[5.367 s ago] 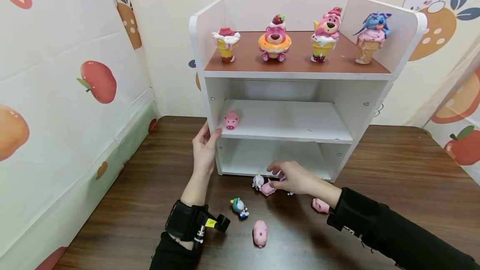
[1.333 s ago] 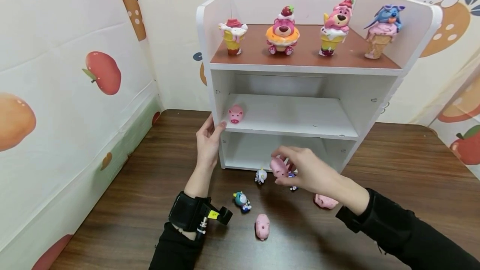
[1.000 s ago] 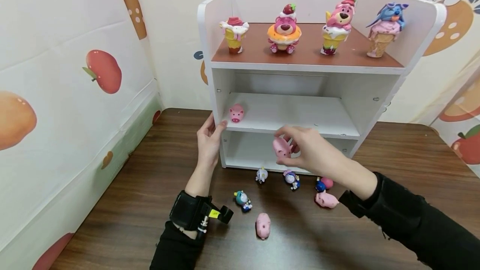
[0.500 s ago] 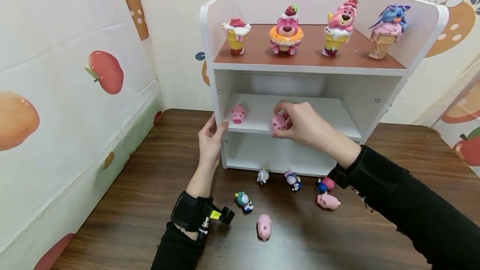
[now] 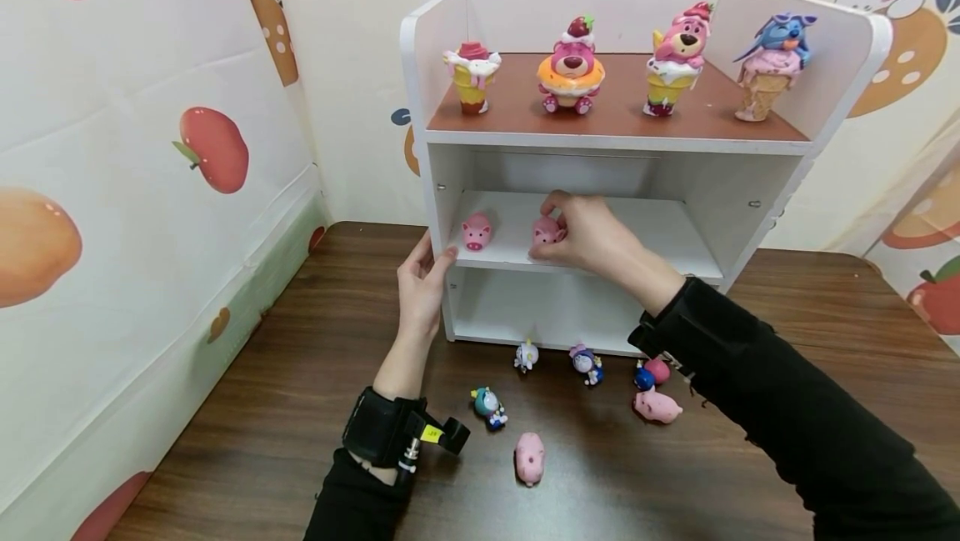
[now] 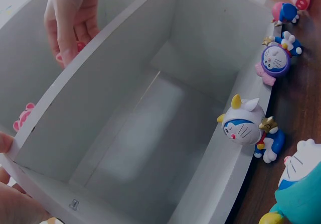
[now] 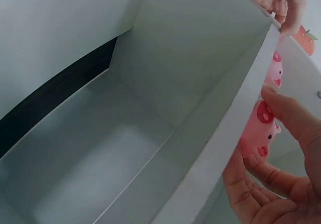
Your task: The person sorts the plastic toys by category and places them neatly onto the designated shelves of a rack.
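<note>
We see the right hand pinching a pink pig near the front edge of the middle shelf, its thumb and fingertips drawn in to the toy's width. The pig is upright, its face showing between the digits in the right wrist view. Holding it from opposite sides probably keeps its underside free to sit on the board; we cannot tell whether it bears on the shelf or hangs just above.

The left hand grips the side panel of the white shelf unit, thumb at the front edge and fingers round the outside. We take this as bracing, so that a light unit does not shift while the other arm reaches in.

Well apart from the held pig, a seated pig stands near the left wall of the same board, facing out. The spacing suggests to us a row meant to be seen from the front, much like the 4 dessert figures spread along the brown top.

On the table we count 2 pigs lying down, 1 nearest the viewer and 1 farther right, plus 4 small costumed figures. They lie loosely before the unit, which seems to us to keep them within easy reach.
</note>
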`<state>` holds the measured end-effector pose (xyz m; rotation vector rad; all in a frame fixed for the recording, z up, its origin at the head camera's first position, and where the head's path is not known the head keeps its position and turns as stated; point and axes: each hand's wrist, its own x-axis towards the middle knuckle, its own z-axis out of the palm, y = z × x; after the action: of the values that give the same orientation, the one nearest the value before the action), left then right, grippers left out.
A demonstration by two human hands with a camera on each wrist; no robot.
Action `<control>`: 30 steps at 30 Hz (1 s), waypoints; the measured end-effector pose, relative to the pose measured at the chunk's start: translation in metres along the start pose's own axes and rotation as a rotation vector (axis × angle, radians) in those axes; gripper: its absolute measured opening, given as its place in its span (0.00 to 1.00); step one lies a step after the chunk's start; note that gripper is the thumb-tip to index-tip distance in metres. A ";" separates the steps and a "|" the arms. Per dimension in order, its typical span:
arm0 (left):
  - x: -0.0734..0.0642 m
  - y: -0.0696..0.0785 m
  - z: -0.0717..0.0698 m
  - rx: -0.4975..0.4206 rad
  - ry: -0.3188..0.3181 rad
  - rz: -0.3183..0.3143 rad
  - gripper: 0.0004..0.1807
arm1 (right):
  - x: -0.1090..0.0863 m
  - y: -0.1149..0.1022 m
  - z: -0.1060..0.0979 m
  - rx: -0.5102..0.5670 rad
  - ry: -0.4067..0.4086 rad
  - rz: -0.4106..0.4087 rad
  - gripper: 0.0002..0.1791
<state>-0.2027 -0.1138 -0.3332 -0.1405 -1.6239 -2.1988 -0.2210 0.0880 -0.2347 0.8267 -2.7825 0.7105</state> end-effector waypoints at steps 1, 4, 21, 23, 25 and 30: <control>0.000 0.000 0.000 0.000 0.000 0.000 0.26 | 0.001 0.000 0.001 -0.003 0.005 0.004 0.24; 0.000 0.000 0.000 0.000 -0.003 0.005 0.26 | 0.004 0.000 0.002 -0.020 0.020 0.011 0.24; 0.000 0.000 0.000 -0.002 -0.004 0.011 0.26 | 0.002 0.001 0.008 -0.041 0.051 -0.026 0.24; 0.000 0.000 0.000 -0.007 -0.004 0.011 0.26 | 0.002 0.002 0.008 -0.042 0.051 -0.032 0.25; 0.000 0.000 0.001 -0.011 -0.005 0.012 0.26 | 0.002 0.002 0.008 -0.043 0.051 -0.041 0.26; 0.000 0.000 0.001 -0.015 -0.007 0.016 0.27 | -0.001 0.002 0.005 -0.043 0.046 -0.044 0.31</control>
<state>-0.2027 -0.1131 -0.3328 -0.1650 -1.6051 -2.2011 -0.2215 0.0878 -0.2404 0.8492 -2.7198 0.6512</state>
